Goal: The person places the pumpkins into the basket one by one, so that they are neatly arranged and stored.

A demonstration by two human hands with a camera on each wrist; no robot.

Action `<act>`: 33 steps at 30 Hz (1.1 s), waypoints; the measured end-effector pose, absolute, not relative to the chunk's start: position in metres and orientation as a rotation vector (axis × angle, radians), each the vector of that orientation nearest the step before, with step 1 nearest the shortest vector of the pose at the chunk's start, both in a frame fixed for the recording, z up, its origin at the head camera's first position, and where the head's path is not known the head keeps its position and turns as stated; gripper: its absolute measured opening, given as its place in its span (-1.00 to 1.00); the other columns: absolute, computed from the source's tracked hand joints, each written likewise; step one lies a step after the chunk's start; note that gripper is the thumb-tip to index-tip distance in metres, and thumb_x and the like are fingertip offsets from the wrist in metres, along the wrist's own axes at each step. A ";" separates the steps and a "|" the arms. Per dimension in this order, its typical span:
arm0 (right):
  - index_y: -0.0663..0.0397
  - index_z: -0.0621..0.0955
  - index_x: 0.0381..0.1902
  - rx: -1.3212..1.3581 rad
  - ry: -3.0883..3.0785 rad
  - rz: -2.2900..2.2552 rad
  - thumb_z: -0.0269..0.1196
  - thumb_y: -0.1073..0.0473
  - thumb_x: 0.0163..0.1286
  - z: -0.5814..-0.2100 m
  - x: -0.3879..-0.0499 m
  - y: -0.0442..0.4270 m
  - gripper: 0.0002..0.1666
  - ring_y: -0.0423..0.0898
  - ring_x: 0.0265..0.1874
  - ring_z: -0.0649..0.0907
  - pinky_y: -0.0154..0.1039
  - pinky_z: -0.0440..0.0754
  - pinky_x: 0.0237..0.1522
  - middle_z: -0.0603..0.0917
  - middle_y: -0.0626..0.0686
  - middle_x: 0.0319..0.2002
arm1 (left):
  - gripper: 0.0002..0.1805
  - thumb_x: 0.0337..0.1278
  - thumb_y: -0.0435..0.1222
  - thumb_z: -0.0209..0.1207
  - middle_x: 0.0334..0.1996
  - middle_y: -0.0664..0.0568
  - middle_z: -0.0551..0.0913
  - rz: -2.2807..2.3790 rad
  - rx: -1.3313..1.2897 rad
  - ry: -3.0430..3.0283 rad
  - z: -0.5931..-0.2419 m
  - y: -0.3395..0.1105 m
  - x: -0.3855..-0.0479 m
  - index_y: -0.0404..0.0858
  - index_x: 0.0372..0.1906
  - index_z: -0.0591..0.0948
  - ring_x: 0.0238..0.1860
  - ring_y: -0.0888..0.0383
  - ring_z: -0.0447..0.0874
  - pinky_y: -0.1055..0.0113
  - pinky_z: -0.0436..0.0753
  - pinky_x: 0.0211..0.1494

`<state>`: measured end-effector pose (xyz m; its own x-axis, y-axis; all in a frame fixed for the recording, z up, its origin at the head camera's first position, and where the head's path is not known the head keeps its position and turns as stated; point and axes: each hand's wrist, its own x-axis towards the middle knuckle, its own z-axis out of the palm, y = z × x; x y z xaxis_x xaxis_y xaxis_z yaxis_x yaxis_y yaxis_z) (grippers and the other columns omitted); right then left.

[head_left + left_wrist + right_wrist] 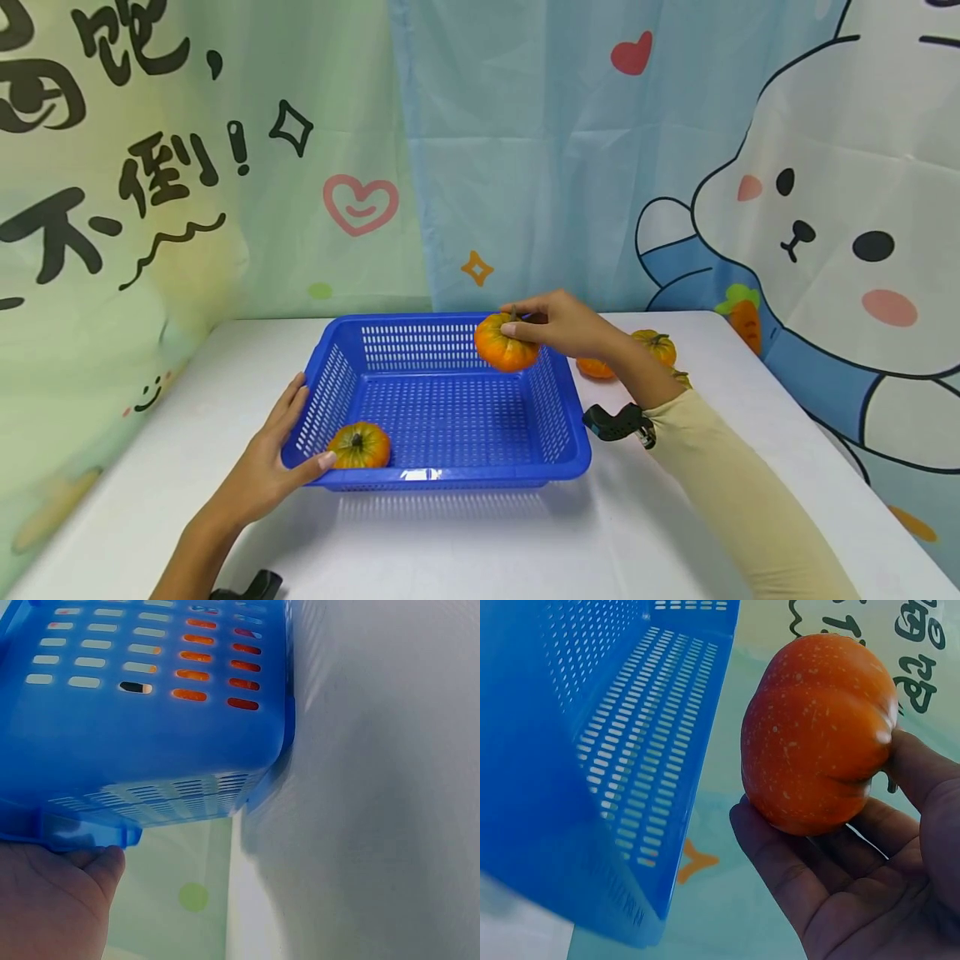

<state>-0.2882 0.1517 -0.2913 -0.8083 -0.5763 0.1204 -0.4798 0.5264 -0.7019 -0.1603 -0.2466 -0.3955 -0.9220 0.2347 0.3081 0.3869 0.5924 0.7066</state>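
In the head view, a blue plastic basket (465, 477) with slotted walls stands on the white table. My left hand (258, 471) holds its near left corner, thumb over the rim; in the left wrist view the hand (56, 900) is at the rim of the basket (135, 742). One small orange pumpkin (360, 446) lies inside at that corner. Above the basket's far right part, my right hand (566, 325) grips another small pumpkin (506, 343) between thumb and fingers. The right wrist view shows this pumpkin (817, 735) from below, speckled and ribbed, beside the basket.
Right of the basket, partly hidden behind my right forearm, are more small pumpkins (654, 346) on the white table (450, 550). A printed curtain (525, 167) with a cartoon bear hangs behind the table.
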 end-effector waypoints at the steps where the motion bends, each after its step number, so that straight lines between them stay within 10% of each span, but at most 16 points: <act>1: 0.23 0.52 0.26 -0.920 2.628 -1.145 0.21 -0.02 0.43 -0.291 -0.288 0.150 -0.42 -0.07 -0.22 0.67 -0.21 0.65 -0.12 0.71 0.06 -0.10 | 0.04 0.07 -0.15 0.30 0.56 0.01 -0.21 -1.238 -0.521 -2.639 -0.396 -0.246 -0.160 -0.39 0.52 -0.04 0.48 -0.30 -0.17 -0.41 0.05 0.29; 33: 0.22 0.55 0.23 -1.133 2.449 -1.052 0.34 0.10 0.31 -0.301 -0.288 0.089 -0.42 -0.09 -0.08 0.65 -0.30 0.66 -0.17 0.68 0.08 0.01 | 0.03 0.06 -0.17 0.31 0.56 0.00 -0.19 -1.222 -0.544 -2.616 -0.394 -0.245 -0.158 -0.37 0.52 -0.03 0.48 -0.30 -0.18 -0.42 0.04 0.28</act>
